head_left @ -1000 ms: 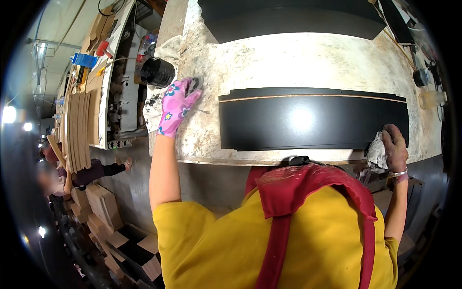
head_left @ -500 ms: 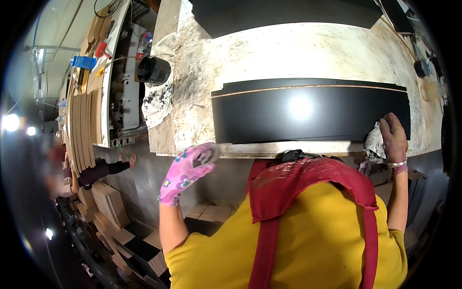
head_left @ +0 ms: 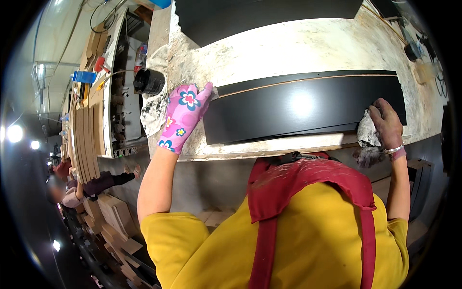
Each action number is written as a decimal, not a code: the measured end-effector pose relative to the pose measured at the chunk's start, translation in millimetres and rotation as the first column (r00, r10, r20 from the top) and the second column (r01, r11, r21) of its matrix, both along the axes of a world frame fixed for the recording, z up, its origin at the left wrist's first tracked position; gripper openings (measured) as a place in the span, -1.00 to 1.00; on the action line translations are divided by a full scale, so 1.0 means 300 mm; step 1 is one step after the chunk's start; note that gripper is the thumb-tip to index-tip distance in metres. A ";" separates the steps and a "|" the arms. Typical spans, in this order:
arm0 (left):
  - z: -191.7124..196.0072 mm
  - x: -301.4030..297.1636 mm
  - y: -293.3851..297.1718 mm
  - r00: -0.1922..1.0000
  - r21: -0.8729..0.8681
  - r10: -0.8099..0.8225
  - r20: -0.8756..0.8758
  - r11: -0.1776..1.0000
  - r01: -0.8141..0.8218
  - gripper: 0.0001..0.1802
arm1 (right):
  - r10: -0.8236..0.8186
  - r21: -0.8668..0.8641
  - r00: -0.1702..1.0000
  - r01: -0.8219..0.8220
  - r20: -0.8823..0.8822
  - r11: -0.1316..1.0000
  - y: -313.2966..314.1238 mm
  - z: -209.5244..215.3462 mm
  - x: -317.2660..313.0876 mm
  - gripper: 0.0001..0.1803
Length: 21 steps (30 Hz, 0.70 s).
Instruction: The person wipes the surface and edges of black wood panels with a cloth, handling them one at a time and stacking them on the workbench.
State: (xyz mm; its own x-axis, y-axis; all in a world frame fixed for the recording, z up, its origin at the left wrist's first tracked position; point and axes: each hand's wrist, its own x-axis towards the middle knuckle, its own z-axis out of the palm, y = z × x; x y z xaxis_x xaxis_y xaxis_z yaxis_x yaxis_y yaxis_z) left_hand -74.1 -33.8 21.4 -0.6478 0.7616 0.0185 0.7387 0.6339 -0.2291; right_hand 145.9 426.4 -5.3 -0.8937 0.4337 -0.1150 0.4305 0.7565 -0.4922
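Note:
A long black panel (head_left: 269, 108) with a thin brown line along its far side lies near the front edge of the stained white worktable (head_left: 192, 149). My left hand (head_left: 183, 113), in a pink flowered glove, is at the panel's left end with its fingers curled. A small greyish bit shows by its thumb; whether that is glove or a held piece is unclear. At the panel's right end, my right hand (head_left: 389, 126), dark-stained and wearing a bracelet, grips a crumpled white-and-grey rag (head_left: 368, 131). The rag hangs over the front edge.
A larger black panel (head_left: 260, 17) lies at the far side. At the left stands a black pot (head_left: 148, 81) beside a paint-smeared cloth (head_left: 154, 113). Stacked brown boards (head_left: 84, 142) and a person (head_left: 84, 189) are further left. A yellowish container (head_left: 423, 73) sits far right.
My left hand has moved up from in front of the table to the panel's left end. The panel appears slightly turned and shifted left. My right hand stays at the right end with the rag.

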 end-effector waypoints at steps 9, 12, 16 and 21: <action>-0.007 0.009 0.271 0.964 -0.010 -0.256 -0.067 0.967 0.256 -0.57 | 0.044 0.171 0.999 -0.044 0.001 0.984 0.002 0.017 0.017 -0.71; -0.034 0.019 0.469 0.951 -0.047 -0.305 -0.041 0.952 0.303 -0.50 | 0.091 0.143 0.991 -0.077 -0.098 0.987 0.016 0.013 0.027 -0.69; -0.048 0.042 0.785 0.893 -0.028 -0.448 -0.040 0.894 0.447 -0.56 | 0.130 0.112 0.983 -0.115 -0.129 0.987 0.048 -0.002 0.042 -0.70; -0.060 0.090 1.149 0.826 0.023 -0.563 -0.018 0.826 0.563 -0.61 | 0.163 0.054 0.986 -0.162 -0.027 0.985 0.073 0.019 0.027 -0.68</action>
State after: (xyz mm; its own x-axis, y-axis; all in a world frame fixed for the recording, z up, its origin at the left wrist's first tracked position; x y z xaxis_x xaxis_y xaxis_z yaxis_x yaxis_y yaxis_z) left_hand -47.0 311.1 3.5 -0.1066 0.9931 0.0479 0.9668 0.1148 -0.2282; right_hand 154.0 448.4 0.5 -0.9556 0.2871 -0.0669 0.2846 0.8397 -0.4624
